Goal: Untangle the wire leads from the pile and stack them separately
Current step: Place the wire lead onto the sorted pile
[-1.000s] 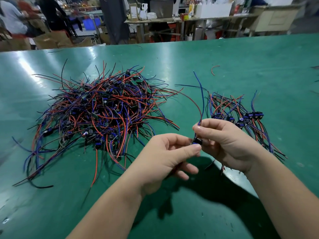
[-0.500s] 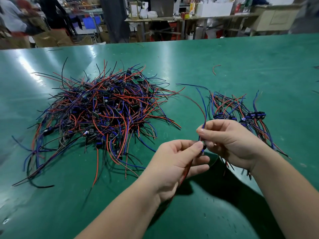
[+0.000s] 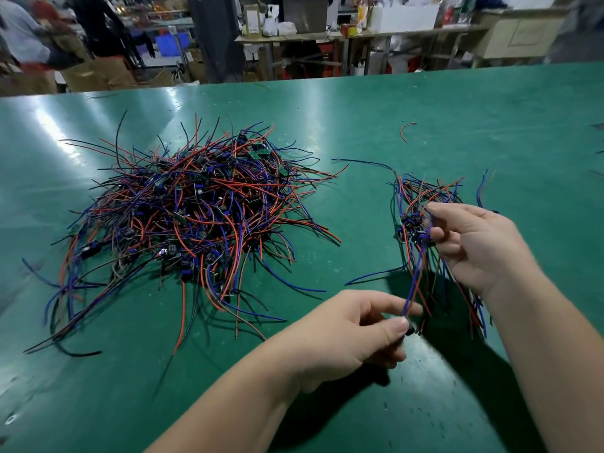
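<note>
Two grips share one wire lead [image 3: 416,276]: my left grip [image 3: 369,325] pinches its near end between thumb and forefinger, my right grip [image 3: 470,243] pinches its far part over the sorted stack [image 3: 421,194]. Left of them the tangled pile [image 3: 196,217] lies on the green counter [image 3: 359,119].

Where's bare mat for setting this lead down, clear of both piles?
Bare: the strip of table between the tangled pile and the sorted stack; the far band beyond both, bar one stray red wire. Crowded: around the pile's fanned-out ends, and under the right hand over the stack.
</note>
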Tool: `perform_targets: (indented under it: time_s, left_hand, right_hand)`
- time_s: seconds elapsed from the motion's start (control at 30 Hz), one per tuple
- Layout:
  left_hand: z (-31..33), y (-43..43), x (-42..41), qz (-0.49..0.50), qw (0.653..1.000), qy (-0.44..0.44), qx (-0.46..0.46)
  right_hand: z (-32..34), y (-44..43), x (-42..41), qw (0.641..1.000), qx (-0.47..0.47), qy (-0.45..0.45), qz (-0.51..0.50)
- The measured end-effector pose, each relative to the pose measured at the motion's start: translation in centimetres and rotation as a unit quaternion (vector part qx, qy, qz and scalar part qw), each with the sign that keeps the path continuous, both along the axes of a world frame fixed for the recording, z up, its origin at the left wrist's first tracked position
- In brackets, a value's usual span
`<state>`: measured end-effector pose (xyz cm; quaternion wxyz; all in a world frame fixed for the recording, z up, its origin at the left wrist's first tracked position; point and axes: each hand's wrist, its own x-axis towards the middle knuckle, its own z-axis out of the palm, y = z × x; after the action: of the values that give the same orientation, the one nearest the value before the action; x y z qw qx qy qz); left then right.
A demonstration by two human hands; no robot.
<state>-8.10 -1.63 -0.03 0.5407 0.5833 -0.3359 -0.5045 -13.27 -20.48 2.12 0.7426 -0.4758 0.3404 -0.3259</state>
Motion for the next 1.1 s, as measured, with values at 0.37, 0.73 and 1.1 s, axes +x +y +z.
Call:
perform_targets:
  time_s: [0.37,0.73,1.1]
  left_hand:
    - [1.3,0.5,1.3,0.059,0.991,0.049,-0.112]
    - [1.0,-0.3,2.6,0.342,0.915,0.074,-0.199]
    - [1.7,0.1,2.4,0.204,0.960,0.095,-0.163]
  right_hand:
    - [-0.2,1.2,0.4,0.987,0.125,-0.020,0.103]
    - [-1.1,4.8,1.3,0.955,0.049,-0.073,0.282]
    - [-0.2,3.8,0.5,0.962,0.062,-0.079,0.254]
